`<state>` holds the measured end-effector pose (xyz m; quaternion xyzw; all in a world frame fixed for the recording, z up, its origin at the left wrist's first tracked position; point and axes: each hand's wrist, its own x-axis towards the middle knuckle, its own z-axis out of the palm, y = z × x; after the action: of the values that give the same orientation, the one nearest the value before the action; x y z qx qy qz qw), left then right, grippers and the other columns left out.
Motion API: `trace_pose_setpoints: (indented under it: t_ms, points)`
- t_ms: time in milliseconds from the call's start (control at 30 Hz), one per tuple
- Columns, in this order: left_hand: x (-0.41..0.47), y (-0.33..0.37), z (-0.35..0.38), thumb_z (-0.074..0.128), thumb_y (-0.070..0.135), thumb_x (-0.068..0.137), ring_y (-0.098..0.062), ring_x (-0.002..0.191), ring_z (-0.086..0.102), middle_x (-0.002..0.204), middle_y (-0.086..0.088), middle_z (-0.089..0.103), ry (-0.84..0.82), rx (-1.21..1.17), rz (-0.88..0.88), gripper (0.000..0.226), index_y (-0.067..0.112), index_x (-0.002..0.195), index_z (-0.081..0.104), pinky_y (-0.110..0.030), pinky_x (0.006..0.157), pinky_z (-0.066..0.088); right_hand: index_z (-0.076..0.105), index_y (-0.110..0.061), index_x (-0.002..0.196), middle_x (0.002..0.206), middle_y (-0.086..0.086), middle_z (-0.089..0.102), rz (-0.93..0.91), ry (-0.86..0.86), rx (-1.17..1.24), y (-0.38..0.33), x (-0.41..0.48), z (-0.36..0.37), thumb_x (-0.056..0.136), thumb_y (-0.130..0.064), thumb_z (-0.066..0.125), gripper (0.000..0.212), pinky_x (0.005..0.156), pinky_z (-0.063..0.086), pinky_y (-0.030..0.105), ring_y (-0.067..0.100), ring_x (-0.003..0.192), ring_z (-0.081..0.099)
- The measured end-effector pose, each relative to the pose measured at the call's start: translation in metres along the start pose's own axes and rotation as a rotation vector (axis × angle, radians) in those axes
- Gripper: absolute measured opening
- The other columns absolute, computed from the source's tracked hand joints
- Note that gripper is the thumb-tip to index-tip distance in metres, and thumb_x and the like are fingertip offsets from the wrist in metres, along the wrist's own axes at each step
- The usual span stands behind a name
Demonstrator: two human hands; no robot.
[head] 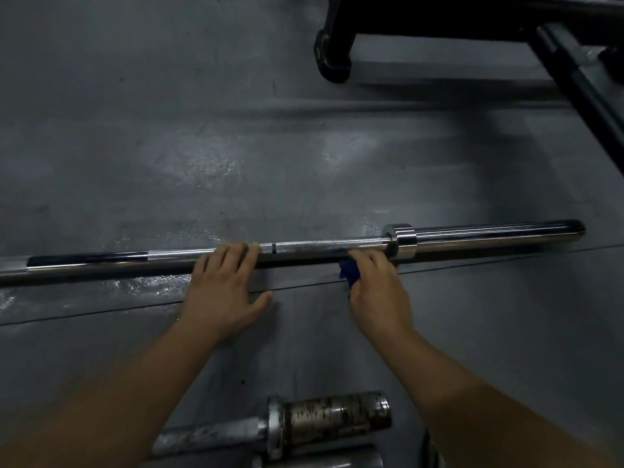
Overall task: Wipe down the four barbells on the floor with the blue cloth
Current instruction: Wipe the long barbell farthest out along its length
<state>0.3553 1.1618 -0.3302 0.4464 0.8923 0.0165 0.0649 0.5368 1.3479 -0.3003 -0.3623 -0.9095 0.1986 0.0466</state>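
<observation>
A long chrome barbell (314,247) lies across the grey floor, its collar and sleeve at the right. My left hand (225,289) rests on the shaft near the middle with straight fingers over the bar. My right hand (378,288) grips the blue cloth (349,271) and holds it against the near side of the shaft, just left of the collar. Only a small part of the cloth shows under my fingers. The worn, rusty sleeve of a second barbell (332,418) lies at the bottom, with a third bar's end (320,461) just below it.
A black metal frame (341,42) of gym equipment stands at the top right, with a slanted black rail (580,92) running down the right edge. A floor mat seam (135,307) runs under the barbell. Wet patches shine on the floor.
</observation>
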Motion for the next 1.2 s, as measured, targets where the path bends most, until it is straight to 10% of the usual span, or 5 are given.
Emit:
trace_pose_setpoints:
  t_ms: [167, 633, 867, 1200]
  points:
    - [0.008, -0.024, -0.002, 0.027, 0.079, 0.08, -0.03, 0.142, 0.031, 0.154, -0.009, 0.036, -0.089, 0.004, -0.079, 0.095, 0.02, 0.154, 0.024, -0.05, 0.117, 0.019, 0.05, -0.021, 0.136, 0.13, 0.0, 0.049, 0.008, -0.006, 0.003, -0.005, -0.013, -0.001, 0.088, -0.007, 0.058, 0.05, 0.08, 0.052, 0.038, 0.021, 0.113, 0.049]
    - [-0.062, -0.013, -0.003, 0.04, 0.069, 0.078, -0.032, 0.113, 0.054, 0.125, -0.007, 0.057, 0.018, -0.042, -0.029, 0.069, 0.021, 0.126, 0.054, -0.047, 0.098, 0.038, 0.054, -0.019, 0.131, 0.126, 0.001, 0.051, 0.041, 0.023, 0.006, 0.008, -0.048, -0.005, 0.085, -0.001, 0.056, 0.049, 0.075, 0.051, 0.038, 0.021, 0.111, 0.049]
    - [-0.086, -0.007, 0.007, 0.02, 0.08, 0.083, -0.027, 0.143, 0.034, 0.155, -0.008, 0.04, -0.119, -0.006, -0.076, 0.096, 0.015, 0.152, 0.034, -0.05, 0.118, 0.019, 0.053, -0.017, 0.133, 0.123, 0.004, 0.052, 0.036, 0.006, -0.005, 0.017, -0.071, -0.003, 0.085, -0.002, 0.057, 0.05, 0.074, 0.047, 0.034, 0.022, 0.108, 0.049]
    - [-0.115, -0.001, 0.001, 0.031, 0.071, 0.086, -0.028, 0.134, 0.044, 0.145, -0.009, 0.05, -0.099, -0.079, -0.071, 0.083, 0.015, 0.146, 0.044, -0.047, 0.114, 0.028, 0.057, -0.015, 0.123, 0.123, 0.003, 0.049, 0.109, 0.173, 0.118, 0.025, -0.072, -0.015, 0.09, 0.0, 0.052, 0.037, 0.081, 0.047, 0.03, 0.018, 0.11, 0.046]
